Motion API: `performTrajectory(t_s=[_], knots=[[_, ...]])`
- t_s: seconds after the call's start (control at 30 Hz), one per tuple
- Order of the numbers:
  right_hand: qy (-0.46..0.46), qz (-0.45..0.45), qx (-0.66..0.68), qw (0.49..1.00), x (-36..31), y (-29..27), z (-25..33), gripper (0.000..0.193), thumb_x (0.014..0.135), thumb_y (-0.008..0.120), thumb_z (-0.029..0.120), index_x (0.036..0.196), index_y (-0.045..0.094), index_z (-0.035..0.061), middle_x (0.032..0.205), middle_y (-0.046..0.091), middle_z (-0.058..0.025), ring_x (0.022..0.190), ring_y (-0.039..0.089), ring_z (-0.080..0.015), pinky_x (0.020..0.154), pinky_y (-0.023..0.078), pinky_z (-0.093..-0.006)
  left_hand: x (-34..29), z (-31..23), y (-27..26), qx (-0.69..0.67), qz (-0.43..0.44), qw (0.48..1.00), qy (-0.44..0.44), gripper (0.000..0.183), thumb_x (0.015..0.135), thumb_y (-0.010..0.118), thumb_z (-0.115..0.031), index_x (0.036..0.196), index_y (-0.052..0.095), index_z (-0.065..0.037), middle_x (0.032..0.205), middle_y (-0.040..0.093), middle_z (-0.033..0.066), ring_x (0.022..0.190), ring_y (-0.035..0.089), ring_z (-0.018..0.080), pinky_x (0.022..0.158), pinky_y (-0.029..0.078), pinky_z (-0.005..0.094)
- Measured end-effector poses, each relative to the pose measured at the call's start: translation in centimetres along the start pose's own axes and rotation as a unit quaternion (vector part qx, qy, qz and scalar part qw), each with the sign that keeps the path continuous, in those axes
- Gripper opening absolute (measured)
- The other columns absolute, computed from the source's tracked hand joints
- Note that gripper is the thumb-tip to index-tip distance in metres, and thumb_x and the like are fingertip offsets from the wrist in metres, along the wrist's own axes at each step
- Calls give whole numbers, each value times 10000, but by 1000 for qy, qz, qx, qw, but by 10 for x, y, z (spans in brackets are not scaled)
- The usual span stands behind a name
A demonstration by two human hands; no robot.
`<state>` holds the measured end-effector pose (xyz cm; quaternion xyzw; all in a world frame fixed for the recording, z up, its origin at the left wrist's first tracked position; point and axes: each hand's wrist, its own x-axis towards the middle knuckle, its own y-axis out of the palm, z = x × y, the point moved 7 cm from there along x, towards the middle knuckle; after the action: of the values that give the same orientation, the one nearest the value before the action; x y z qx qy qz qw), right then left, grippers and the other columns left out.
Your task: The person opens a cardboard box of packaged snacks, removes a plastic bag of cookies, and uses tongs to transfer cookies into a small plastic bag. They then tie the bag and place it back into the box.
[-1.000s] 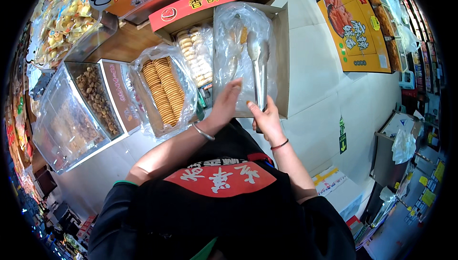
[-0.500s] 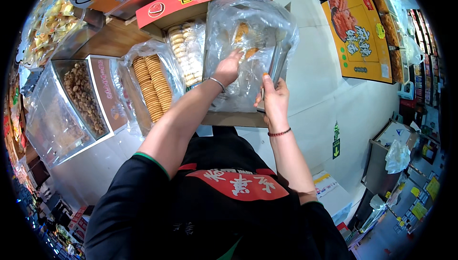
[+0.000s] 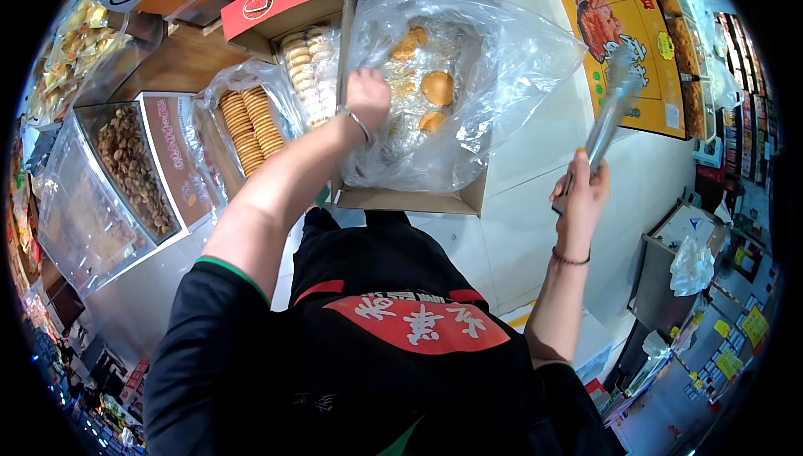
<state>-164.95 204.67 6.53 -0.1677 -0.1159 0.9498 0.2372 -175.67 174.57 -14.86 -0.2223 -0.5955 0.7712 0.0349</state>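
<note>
1. A box (image 3: pixel 410 200) sits at the middle, with a plastic bag (image 3: pixel 523 58) in it that spreads past its right wall.
2. Biscuits (image 3: pixel 437 88) lie inside the bag.
3. The left hand (image 3: pixel 368 94) is at the bag's left side.
4. The right hand (image 3: pixel 583 191) is right of the box, holding tongs (image 3: pixel 604 130) that point to the far side.
5. Just left of the bag is a pack of biscuits (image 3: pixel 308 71).
6. Farther left are stacked biscuits (image 3: pixel 253 128) in another bag, then a bin (image 3: pixel 92 217) with loose snacks (image 3: pixel 130 159).
7. A sign strip (image 3: pixel 280 4) runs along the far side.
8. A carton (image 3: pixel 590 17) stands far right.
</note>
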Motion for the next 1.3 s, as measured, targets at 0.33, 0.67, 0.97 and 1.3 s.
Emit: performTrajectory(t_s=[0.33,0.67,0.97,1.3], knots=[[352,256,115,893,-73,131,-94,219,938,614,258,927,536,54,708,539,-30,476,496,-107,394,406,-255,-130,-147,-29,-496,67,778,379,357,958,418,-319,1009,618,-28,949,671,208,877,650,361,837,480,460],[177,247,-94,948,-12,187,-90,320,916,615,265,941,579,-52,690,578,-73,493,559,-150,424,463,-285,-132,-96,-1,-442,190,868,126,338,945,412,-300,976,644,-57,940,665,203,898,631,397,798,487,504],[-55,303,-336,890,-14,301,-76,297,838,616,205,885,640,-88,911,655,-292,920,643,-424,844,500,-446,-151,-87,-9,-483,143,859,93,287,933,434,-258,961,625,-46,910,659,230,864,621,422,766,487,521],[-112,345,-617,699,-40,156,-65,238,835,524,40,1016,605,-91,979,651,-289,956,644,-409,834,524,-443,-171,-83,-46,-449,125,878,113,278,937,486,-285,1058,644,-91,859,673,175,825,646,361,731,509,488]])
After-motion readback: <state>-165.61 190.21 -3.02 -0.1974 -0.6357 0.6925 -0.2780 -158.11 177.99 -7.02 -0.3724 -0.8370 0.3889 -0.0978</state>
